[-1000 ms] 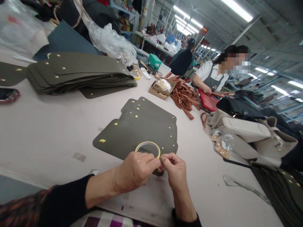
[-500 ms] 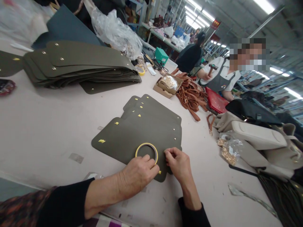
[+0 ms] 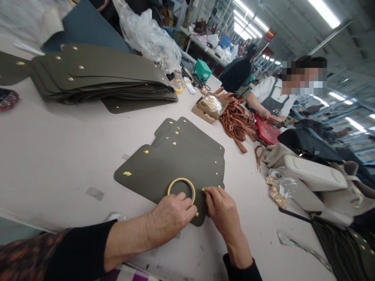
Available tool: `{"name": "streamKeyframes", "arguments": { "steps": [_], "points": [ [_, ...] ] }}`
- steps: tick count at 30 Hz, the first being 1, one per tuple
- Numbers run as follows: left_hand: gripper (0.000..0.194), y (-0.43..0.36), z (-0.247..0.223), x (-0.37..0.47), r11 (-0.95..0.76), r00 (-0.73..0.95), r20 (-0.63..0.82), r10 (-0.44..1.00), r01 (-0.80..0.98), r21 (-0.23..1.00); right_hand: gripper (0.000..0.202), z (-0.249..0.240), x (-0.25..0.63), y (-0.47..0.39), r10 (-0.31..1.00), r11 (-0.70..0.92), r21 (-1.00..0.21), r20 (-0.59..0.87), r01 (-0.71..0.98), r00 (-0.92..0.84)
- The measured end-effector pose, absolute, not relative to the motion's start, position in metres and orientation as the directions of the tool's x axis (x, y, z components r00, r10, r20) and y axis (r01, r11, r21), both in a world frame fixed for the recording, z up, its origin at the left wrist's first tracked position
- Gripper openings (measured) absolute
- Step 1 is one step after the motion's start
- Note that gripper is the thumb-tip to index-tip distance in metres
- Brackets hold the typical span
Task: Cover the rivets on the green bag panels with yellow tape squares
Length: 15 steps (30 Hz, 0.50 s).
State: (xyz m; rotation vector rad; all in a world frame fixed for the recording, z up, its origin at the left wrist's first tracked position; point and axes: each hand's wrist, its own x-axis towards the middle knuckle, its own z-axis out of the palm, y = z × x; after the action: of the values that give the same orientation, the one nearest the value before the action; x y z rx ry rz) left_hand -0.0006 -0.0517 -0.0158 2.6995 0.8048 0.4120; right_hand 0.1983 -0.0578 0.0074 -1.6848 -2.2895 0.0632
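My left hand (image 3: 175,214) is closed on the near side of a roll of yellow tape (image 3: 181,180), which rests over the top olive-green panel (image 3: 158,168). Beside it, my right hand (image 3: 221,203) has its fingers pressed together at the panel's right edge. A small piece of yellow tape (image 3: 203,189) shows at those fingertips, against the panel. Several such panels overlap in a fanned pile, with yellow tape bits on their left corners and small metal studs along the right edge. Another tape bit (image 3: 197,214) lies by my left fingertips.
A thick stack of olive panels (image 3: 111,74) lies at the back left. Behind the pile are a small cardboard box (image 3: 209,107) and brown straps (image 3: 237,121). Cream bags (image 3: 316,169) crowd the right side, near a bag of gold hardware (image 3: 278,191). A co-worker (image 3: 266,101) stands beyond.
My right fingers have straightened and pressed together, and a yellow tape piece now shows at their tips. My left hand stays on the roll. The co-worker's raised hammer has come down.
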Motion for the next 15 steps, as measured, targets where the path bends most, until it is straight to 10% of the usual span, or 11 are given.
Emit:
{"name": "streamKeyframes", "arguments": {
  "steps": [5,15],
  "points": [
    [0.009,-0.05,-0.012,-0.001,-0.802,0.812,0.166,0.559,0.48,0.355,0.024,0.008,0.189,-0.046,0.977,0.214,-0.09,0.031,0.973,-0.212],
    [0.008,-0.048,-0.009,-0.009,-0.797,0.741,0.319,0.591,0.477,0.369,0.023,0.025,0.183,-0.033,0.976,-0.129,-0.294,-0.206,0.947,0.069]
  ]
}}
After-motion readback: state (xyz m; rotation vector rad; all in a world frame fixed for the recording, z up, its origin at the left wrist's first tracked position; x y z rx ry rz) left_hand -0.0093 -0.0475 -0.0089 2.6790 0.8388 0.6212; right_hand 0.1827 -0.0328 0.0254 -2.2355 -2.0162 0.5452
